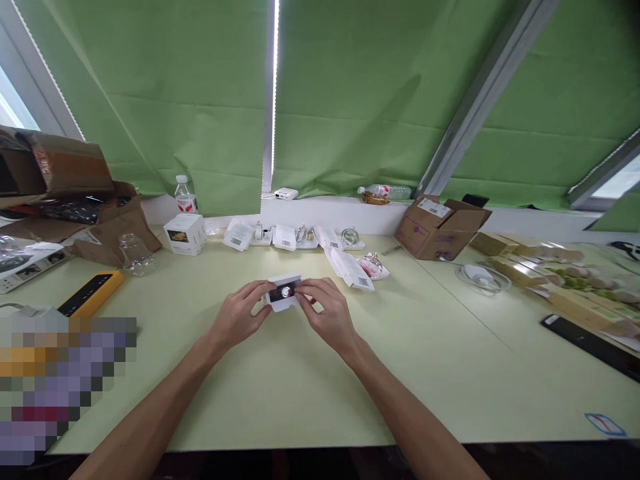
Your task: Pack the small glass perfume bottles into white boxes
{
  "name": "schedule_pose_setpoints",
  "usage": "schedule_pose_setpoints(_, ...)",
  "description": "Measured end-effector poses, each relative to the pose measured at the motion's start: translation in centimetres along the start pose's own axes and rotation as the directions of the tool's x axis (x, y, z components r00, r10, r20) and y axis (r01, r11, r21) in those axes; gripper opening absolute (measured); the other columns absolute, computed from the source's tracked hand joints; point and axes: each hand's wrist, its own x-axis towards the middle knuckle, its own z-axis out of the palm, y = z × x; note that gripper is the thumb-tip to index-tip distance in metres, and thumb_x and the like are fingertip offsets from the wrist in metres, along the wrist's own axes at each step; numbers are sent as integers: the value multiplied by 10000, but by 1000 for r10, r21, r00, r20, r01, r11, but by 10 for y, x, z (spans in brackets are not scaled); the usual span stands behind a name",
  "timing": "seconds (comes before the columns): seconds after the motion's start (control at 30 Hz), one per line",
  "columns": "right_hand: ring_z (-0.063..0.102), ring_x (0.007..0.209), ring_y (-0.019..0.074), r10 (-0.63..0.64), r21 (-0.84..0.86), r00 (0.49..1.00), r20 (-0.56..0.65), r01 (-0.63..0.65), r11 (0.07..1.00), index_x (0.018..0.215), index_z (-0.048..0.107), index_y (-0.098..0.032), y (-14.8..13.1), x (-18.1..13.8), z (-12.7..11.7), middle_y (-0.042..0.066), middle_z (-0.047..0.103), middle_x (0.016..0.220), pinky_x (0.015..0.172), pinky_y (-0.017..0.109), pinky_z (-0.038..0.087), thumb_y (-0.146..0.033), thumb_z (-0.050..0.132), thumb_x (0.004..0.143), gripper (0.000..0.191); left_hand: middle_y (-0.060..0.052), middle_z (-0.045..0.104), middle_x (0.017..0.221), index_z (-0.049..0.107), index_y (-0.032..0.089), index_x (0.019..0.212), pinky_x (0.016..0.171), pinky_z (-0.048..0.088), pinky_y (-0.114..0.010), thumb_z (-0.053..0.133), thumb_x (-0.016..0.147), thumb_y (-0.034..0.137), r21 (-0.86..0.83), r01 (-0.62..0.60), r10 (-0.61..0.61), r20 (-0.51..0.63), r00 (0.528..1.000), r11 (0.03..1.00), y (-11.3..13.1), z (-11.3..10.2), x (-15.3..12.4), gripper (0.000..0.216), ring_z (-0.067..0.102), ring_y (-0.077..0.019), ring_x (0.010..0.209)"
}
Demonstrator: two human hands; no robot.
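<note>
A small white box (284,305) is held just above the middle of the table, its flaps open toward me. Inside it shows something dark with a shiny round silvery piece (287,291); its kind is too small to tell. My left hand (241,313) pinches the box's left edge between thumb and fingers. On the right side, my right hand (326,312) has its fingertips closed at the box's edge, close to the shiny piece. Beyond the hands stands a row of small glass bottles (301,233) beside opened white cartons (285,238). Nearer on the right, a pink-lined carton (371,267) holds another bottle.
On the left are a white box (185,235), a clear plastic jar (136,255) and a yellow-black power strip (93,295). A cardboard box (435,230), a coiled white cable (483,279) and a black flat object (590,343) lie to the right. A green blind (350,100) hangs behind.
</note>
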Motion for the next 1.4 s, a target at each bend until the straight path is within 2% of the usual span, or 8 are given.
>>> schedule_pose_setpoints(0.2,594,955,218,38,-20,999,-37,-39,999,974,681,-241,0,0,0,83,649,1025,637,318,550,-214,548,893,158,-54,616,1188,522,250,1192,764,569,-309,524,852,153,-67,43,-43,6,999,997,1,0,1,353,631,-173,958)
schedule_pose_setpoints(0.43,572,968,222,38,-83,998,-54,-43,996,946,698,-240,-1,2,-2,81,629,1083,815,376,525,-262,572,891,139,-41,622,1161,528,250,1183,769,590,-298,534,845,136,-185,72,-77,-17,997,980,4,-2,4,356,604,-171,1035)
schedule_pose_setpoints(0.63,553,1023,234,67,-91,998,-15,-68,994,995,698,-244,-2,2,-3,83,597,1154,851,388,514,-324,569,899,180,-46,624,1147,540,233,1164,760,607,-306,570,843,165,-287,134,-141,-3,990,949,5,-6,6,329,621,-167,999)
schedule_pose_setpoints(1.0,551,1075,238,130,-56,988,84,-125,991,1190,618,-246,-2,0,-2,90,599,1173,830,365,541,-372,527,923,309,-42,612,1162,553,234,1152,785,606,-326,601,837,219,-406,236,-240,40,970,883,7,-8,10,319,612,-174,1005)
schedule_pose_setpoints(1.13,543,1087,243,105,-49,990,89,-101,994,1179,620,-234,-3,1,-3,90,600,1177,858,391,532,-391,541,912,320,-32,609,1138,568,245,1114,805,593,-333,610,841,273,-448,300,-301,72,951,842,9,-10,11,277,606,-176,995)
schedule_pose_setpoints(1.27,546,1092,252,101,-46,991,86,-97,994,1111,642,-233,-3,0,-2,96,571,1224,797,379,553,-409,572,886,294,-32,600,1138,567,252,1105,794,582,-327,623,837,317,-495,342,-340,99,935,799,9,-13,11,282,595,-181,993)
schedule_pose_setpoints(1.4,609,958,207,139,-13,984,108,-139,990,1067,651,-233,-1,-2,-1,87,558,1227,734,347,576,-377,564,892,243,-39,593,1162,552,250,1105,800,561,-324,624,838,336,-536,382,-348,168,922,753,8,-16,12,289,587,-188,1008)
